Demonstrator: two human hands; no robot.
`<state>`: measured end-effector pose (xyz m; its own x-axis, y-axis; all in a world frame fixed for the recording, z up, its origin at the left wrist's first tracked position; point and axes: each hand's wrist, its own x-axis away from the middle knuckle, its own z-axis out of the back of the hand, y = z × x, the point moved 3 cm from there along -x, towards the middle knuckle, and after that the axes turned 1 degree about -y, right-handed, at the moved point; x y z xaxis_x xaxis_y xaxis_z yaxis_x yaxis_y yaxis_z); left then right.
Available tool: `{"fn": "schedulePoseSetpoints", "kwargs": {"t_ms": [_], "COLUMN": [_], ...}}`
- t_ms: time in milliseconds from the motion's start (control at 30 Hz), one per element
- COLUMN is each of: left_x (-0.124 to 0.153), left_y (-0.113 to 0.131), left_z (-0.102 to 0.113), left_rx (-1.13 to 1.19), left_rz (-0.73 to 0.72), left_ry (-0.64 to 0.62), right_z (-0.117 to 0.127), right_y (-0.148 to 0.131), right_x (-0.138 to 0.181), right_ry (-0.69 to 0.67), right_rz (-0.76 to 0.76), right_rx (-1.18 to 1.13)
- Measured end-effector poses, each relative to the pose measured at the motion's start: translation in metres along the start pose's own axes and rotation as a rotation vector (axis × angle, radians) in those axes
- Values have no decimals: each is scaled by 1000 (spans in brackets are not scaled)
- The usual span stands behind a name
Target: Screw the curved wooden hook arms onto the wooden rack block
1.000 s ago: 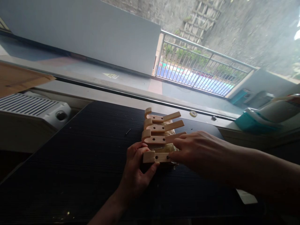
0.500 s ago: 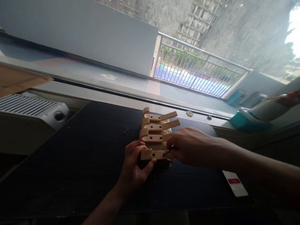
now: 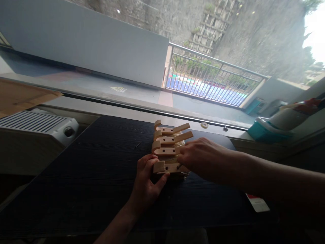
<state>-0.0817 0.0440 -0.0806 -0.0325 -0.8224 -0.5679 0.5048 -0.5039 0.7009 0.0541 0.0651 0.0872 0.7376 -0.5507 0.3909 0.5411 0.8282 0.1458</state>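
Note:
Several pale wooden hooks [image 3: 169, 151] lie side by side on a board wrapped in clear, yellowish film. Each has two dark holes along its middle and a curled left end. My left hand [image 3: 147, 179] holds the left end of the nearest wooden hook [image 3: 172, 167], thumb on the near side and fingers on the far side. My right hand [image 3: 196, 154] is closed over that hook's right end. From its fingers a thin dark metal rod [image 3: 178, 166] reaches down to the right hole; the rest of this tool is hidden in the grip.
A loose screw [image 3: 137, 145] lies on the black table [image 3: 88, 179], left of the hooks. A roll of tape [image 3: 204, 125] and a small metal piece [image 3: 225, 128] rest on the window sill. At right is a white-and-red card [image 3: 257, 203]. A white radiator [image 3: 48, 127] stands left.
My right hand has turned a little and its fingers now cover more of the thin rod. My left hand keeps its hold. The whole view has shifted slightly.

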Motion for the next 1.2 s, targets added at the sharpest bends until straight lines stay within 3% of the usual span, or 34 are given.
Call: {"fn": "schedulePoseSetpoints", "kwargs": {"t_ms": [100, 233, 300, 400, 500, 700, 800, 900, 1000, 1200], "left_x": [0, -1, -1, -1, -1, -1, -1, 0, 0, -10], "left_y": [1, 2, 3, 3, 3, 3, 2, 2, 1, 0], "left_z": [1, 1, 1, 1, 1, 2, 2, 1, 0, 9], "left_rx": [8, 15, 9, -2, -5, -1, 13, 27, 39, 49], "left_rz": [4, 11, 9, 11, 10, 18, 20, 28, 47, 41], "left_ry": [-1, -6, -2, 8, 9, 8, -6, -13, -30, -39], "right_z": [-10, -17, -13, -4, 5, 2, -3, -7, -6, 13], "right_y": [0, 6, 8, 9, 6, -2, -7, -5, 5, 22], "right_x": [-1, 0, 0, 0, 1, 3, -3, -10, -12, 12], "right_ry": [13, -29, -34, -55, -21, 41, 0, -71, -38, 42], "right_rz": [-62, -409, -479, -427, -250, 51, -13, -220, -356, -255], "right_rx": [-20, -132, -174, -197, -193, 87, 62, -25, -127, -108]}}
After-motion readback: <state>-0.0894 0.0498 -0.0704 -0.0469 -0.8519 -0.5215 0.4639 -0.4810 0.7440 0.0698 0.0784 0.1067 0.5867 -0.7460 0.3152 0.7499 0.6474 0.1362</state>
